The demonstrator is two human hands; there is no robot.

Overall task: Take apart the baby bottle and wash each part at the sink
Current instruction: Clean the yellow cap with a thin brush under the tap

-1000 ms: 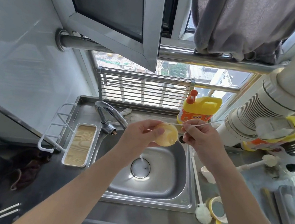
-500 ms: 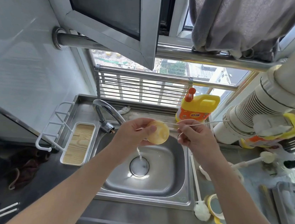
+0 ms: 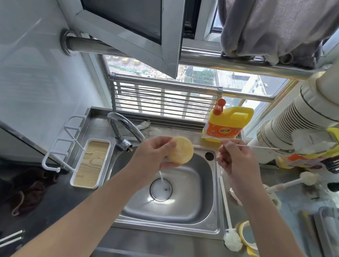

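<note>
My left hand [image 3: 152, 154] holds a round, pale yellow bottle part [image 3: 180, 150] above the steel sink [image 3: 179, 198], its flat face turned toward me. My right hand [image 3: 235, 157] pinches a thin white brush stick [image 3: 254, 146] that lies level above the sink's back right corner, a short way right of the yellow part. Water runs in a thin stream [image 3: 161, 175] from the tap [image 3: 121, 126] onto the drain [image 3: 161, 189]. A yellow bottle ring [image 3: 246, 234] lies on the counter right of the sink.
A white bottle brush [image 3: 228, 218] lies along the sink's right rim. A yellow detergent jug [image 3: 227, 122] stands behind the sink. Another white brush [image 3: 298, 180] and a grey tray [image 3: 334, 238] are at the right. A wood-patterned tray [image 3: 91, 163] sits left of the tap.
My right hand has drawn the thin stick to the right, away from the yellow part, and both hands sit slightly higher over the sink. The water keeps running.
</note>
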